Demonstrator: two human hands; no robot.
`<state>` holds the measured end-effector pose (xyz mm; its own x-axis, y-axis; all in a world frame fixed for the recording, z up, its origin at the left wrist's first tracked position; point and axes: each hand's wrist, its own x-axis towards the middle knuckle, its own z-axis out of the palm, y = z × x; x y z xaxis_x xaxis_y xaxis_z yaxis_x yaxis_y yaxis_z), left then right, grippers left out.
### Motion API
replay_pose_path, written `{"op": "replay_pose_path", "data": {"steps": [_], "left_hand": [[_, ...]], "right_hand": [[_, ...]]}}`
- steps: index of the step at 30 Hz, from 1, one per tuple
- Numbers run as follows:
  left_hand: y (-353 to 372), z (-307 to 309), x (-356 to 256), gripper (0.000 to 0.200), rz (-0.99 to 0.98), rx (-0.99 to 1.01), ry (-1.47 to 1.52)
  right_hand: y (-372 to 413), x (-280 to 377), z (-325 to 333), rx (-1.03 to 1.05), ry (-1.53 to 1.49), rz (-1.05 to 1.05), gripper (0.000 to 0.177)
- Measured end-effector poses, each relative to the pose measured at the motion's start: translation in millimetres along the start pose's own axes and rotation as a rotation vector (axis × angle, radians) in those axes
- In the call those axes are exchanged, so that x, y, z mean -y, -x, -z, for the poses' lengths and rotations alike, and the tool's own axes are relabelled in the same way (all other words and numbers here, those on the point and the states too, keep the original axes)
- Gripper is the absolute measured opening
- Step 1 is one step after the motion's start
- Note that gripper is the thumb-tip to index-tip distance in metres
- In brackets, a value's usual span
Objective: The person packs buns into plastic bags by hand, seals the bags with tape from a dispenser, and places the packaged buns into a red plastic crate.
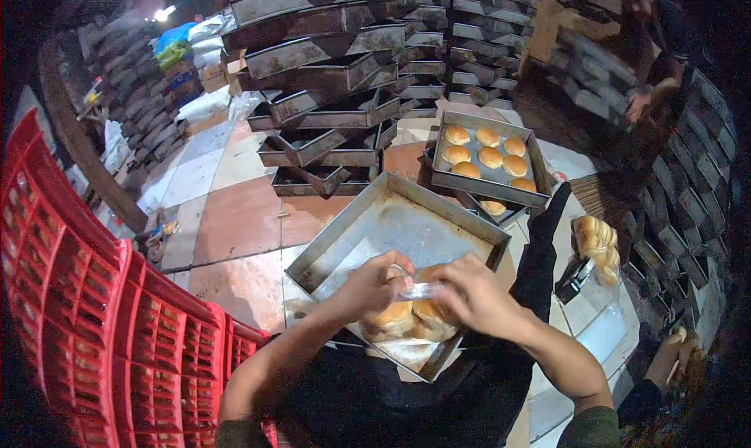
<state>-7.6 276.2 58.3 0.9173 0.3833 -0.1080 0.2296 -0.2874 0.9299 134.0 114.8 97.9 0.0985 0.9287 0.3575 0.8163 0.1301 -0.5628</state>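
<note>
Left hand (374,285) and right hand (472,295) meet over the near corner of a large, shallow, empty grey metal baking tray (407,221) resting on the person's dark-clothed lap. Between them is a clear plastic bag of golden round buns (407,320). The fingers of both hands are curled closed, pinching the bag's gathered neck from either side, and the buns hang just under the fingertips, resting on the tray's near rim. Beyond the tray's far right corner sits a smaller grey metal tray of loose buns (489,160). Left of the big tray stand red plastic crates (78,307), and behind it are stacks of empty dark metal trays (328,80).
</note>
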Motion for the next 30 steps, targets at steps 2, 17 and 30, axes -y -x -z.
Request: {"op": "replay_pose_path", "data": {"steps": [2,17,30], "left_hand": [[-5,-1,6,0.014,0.018,0.073,0.29],[-49,26,-10,0.023,-0.206,-0.271,-0.726],[55,-109,89,0.014,-0.312,-0.409,-0.724]], "right_hand": [[5,3,-6,-0.015,0.159,0.137,0.019],[-66,-46,-22,-0.139,0.403,0.061,0.013],[93,-17,-100,-0.29,0.353,-0.212,0.013]]}}
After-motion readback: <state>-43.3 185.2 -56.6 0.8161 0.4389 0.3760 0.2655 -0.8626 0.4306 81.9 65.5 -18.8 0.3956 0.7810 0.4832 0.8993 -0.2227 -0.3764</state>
